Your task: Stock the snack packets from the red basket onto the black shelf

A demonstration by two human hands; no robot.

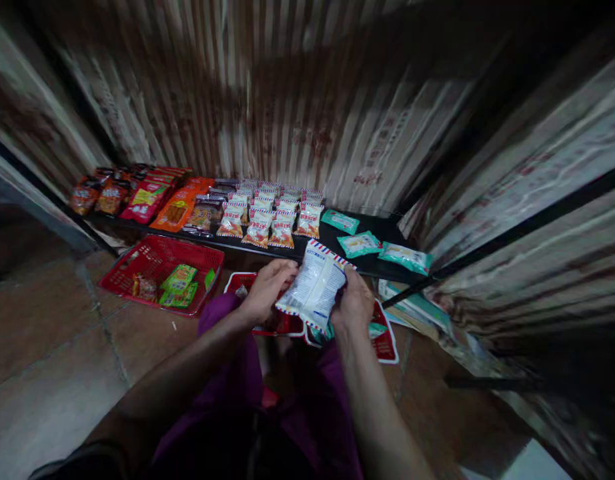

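A white snack packet [315, 285] with red and blue striped ends is held up in front of me, its printed back side facing me. My right hand [355, 297] grips its right edge. At the packet's left edge is my left hand [270, 288], its fingers bent together against the side. Beyond it, rows of similar packets [259, 225] stand on a black shelf [367, 263], with several green packets [360, 244] lying to their right.
Orange packs [181, 205], red packs [150, 195] and brown snack bags [112, 195] fill the shelf's left part. Below are a red basket [137, 257] with green packets and smaller red baskets [386, 341]. A dark metal bar [527, 217] slants at the right.
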